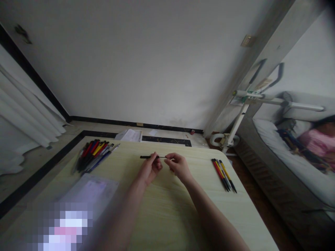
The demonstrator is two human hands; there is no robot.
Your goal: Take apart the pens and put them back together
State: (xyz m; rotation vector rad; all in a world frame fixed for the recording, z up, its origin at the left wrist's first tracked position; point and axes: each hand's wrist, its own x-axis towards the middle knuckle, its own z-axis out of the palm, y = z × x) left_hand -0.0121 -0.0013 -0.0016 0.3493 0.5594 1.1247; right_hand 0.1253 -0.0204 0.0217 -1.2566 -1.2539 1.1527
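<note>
Both my hands meet over the far middle of a pale wooden table [167, 209]. My left hand [151, 167] pinches a thin black pen barrel [146, 157] that sticks out to the left. My right hand [178, 165] is closed beside it, its fingertips on a thin refill [162, 157] that runs from the barrel toward it. The barrel and refill lie level, a little above the tabletop.
A heap of several red, yellow, black and blue pens [94, 153] lies at the table's far left. A small row of pens [224, 170] lies at the right edge. A clear plastic sheet [91, 190] lies near left. A bed [293, 160] and white stand [237, 122] are to the right.
</note>
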